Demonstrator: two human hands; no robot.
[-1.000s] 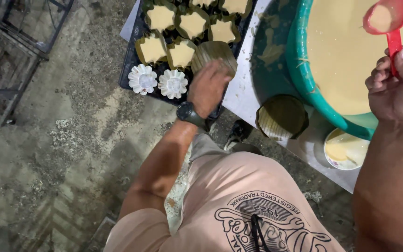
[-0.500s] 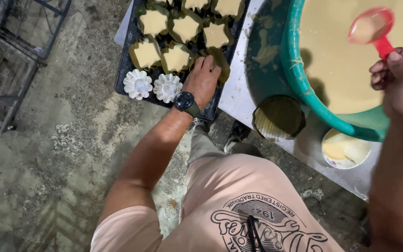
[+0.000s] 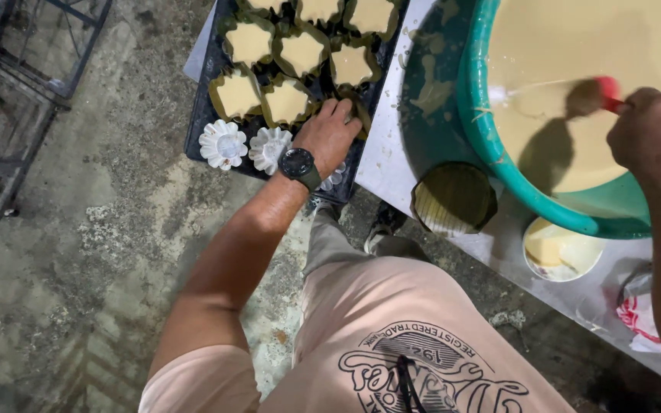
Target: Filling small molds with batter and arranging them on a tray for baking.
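Concrete floor below; tray [image 3: 200,141] at table [image 3: 392,153] edge. Left hand [image 3: 330,134] presses spread on mould [image 3: 357,115] (seat level). Right hand [image 3: 656,134], closed round ladle [image 3: 610,93], scoops batter [image 3: 575,46]; drip over bowl [image 3: 483,130].

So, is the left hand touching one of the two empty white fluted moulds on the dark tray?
Apart. The head view shows the left hand over a leaf-lined mould, with a strip of dark tray visible between it and the nearer white mould.
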